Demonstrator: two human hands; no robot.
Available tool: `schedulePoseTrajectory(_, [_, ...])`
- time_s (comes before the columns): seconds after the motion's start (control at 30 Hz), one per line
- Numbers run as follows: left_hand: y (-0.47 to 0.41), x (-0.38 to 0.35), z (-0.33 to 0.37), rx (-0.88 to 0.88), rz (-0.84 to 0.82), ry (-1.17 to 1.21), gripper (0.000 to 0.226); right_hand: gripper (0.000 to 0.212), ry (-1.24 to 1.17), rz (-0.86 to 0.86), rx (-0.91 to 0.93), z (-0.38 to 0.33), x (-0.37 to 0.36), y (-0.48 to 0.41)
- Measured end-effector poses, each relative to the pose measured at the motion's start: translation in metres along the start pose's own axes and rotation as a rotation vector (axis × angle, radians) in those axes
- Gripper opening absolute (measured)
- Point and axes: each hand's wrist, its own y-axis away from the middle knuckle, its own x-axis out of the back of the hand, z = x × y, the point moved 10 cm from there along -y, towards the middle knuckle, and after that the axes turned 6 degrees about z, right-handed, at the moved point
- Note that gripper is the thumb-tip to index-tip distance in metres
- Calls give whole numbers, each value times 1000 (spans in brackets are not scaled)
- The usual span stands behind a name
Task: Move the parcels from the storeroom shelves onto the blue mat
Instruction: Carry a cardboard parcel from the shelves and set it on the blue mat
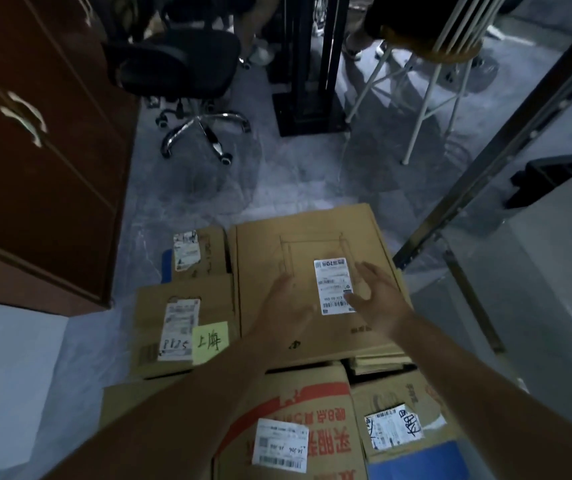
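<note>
Several cardboard parcels lie packed together on the floor in front of me. A large flat parcel (312,237) with a white shipping label (334,285) lies on top in the middle. My left hand (288,306) and my right hand (378,296) hover over it with fingers spread, holding nothing; I cannot tell whether they touch it. To its left lies a parcel with a yellow sticky note (210,341), and behind that a smaller parcel (197,252). Nearest me are a red-printed parcel (295,420) and a labelled one (398,410). The blue mat (419,462) shows under the parcels.
A brown wooden cabinet (42,161) stands to the left. A black office chair (187,84), a black stand (308,109) and a white-legged stool (430,98) stand behind the parcels. A metal shelf frame (506,147) rises at the right. Other people's legs show at the top.
</note>
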Motion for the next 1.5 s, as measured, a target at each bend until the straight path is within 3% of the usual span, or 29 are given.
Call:
schedulePoseTrajectory(0.17, [73,89,118,-279,90,-136,78,65,78,30,101,-105,102,64])
schedulePoseTrajectory(0.37, [165,209,244,-454,159,-219,77,70,204,190,257,-230,243,145])
schedulePoseTrajectory(0.6, [238,240,338,-655,8,-318,86,74,270,246,308,-314,322,233])
schedulePoseTrajectory(0.73, [266,250,378,-803,-46,-447,90,78,281,249,202,-320,339,285])
schedulePoseTrajectory(0.97, [348,248,417,-1132,-188,-571,93,77,291,446,-30,-306,370,410])
schedulePoseTrajectory(1.03, [380,237,429,-1240,-219,-591,93,73,407,514,-109,-297,381,454])
schedulePoseTrajectory(1.13, [441,207,442,-1409,-297,-587,93,68,564,605,-221,-279,394,525])
schedulePoseTrajectory(1.5, [720,65,401,-1801,-676,-503,91,70,518,755,-790,-178,385,849])
